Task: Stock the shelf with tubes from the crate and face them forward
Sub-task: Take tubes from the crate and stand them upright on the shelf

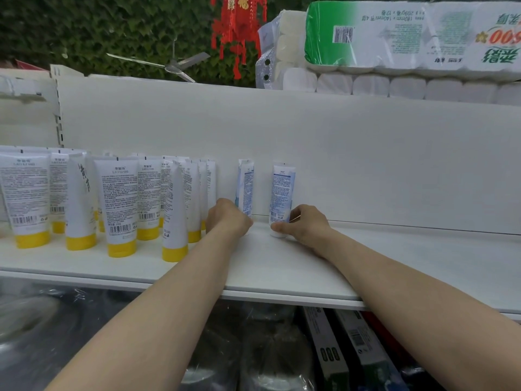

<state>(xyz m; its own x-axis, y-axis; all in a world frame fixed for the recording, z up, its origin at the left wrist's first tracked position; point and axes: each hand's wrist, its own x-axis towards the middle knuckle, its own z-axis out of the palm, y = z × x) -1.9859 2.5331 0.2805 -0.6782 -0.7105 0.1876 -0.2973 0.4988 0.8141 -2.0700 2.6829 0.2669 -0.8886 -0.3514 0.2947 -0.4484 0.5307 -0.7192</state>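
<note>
White-and-pale-blue plastic marks the two tubes being handled on the shelf [282,266], both standing cap-down close to the white back panel [352,153]. The left tube [245,184] is turned partly sideways, so only a narrow strip of it shows, with fine print and a barcode low down. The right tube [282,190] shows a broader side, with a small logo at its crimped top, a block of small print below it and a barcode just above its white cap. Its blue tint runs down the right edge. The two tubes stand near each other with a gap of bare shelf between them.

The left hand [229,218] is curled around the base of the left tube, its back towards the camera and hiding the tube's lower end. The right hand [308,224] grasps the base of the right tube, the thumb lying across the cap and the fingers wrapped behind.

Left of the hands stands a crowd of larger yellow-capped tubes [118,210], white, cap-down, most of them showing small print and barcodes. Above the back panel lies a toilet paper pack [394,38] in green-and-white wrap, and beside it hang a red ornament [239,26] and a ceiling fan [172,66]. Under the shelf, boxes [352,348] lie among dark plastic wrap.
</note>
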